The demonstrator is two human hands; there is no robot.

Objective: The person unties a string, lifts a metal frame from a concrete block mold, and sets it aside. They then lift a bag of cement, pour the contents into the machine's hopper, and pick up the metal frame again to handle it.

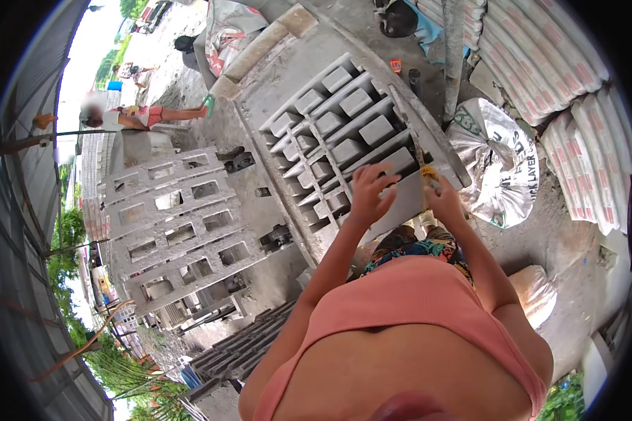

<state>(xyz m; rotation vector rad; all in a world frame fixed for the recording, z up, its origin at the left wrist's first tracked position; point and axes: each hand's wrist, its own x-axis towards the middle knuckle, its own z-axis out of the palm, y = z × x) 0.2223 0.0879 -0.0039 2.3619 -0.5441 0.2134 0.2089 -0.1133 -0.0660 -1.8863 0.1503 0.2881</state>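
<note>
A grey metal block mould (344, 133), with raised square cores and crossbars between them, lies in front of me. My left hand (373, 195) is at the mould's near edge, its fingers spread and holding nothing. To its right, my right hand (442, 196) has its fingers curled by a small yellow piece (428, 170) at the end of a narrow brownish strip (418, 149). What the fingers grip is partly hidden. The mould sits on a dusty grey platform (277, 59) with a raised border.
Rows of hollow concrete blocks (179, 231) stand at the left. On the right are a tied white sack (495, 165) and stacked printed bags (541, 56). A person in red shorts (137, 118) is at the far left; another person's dark head (398, 19) shows at the top.
</note>
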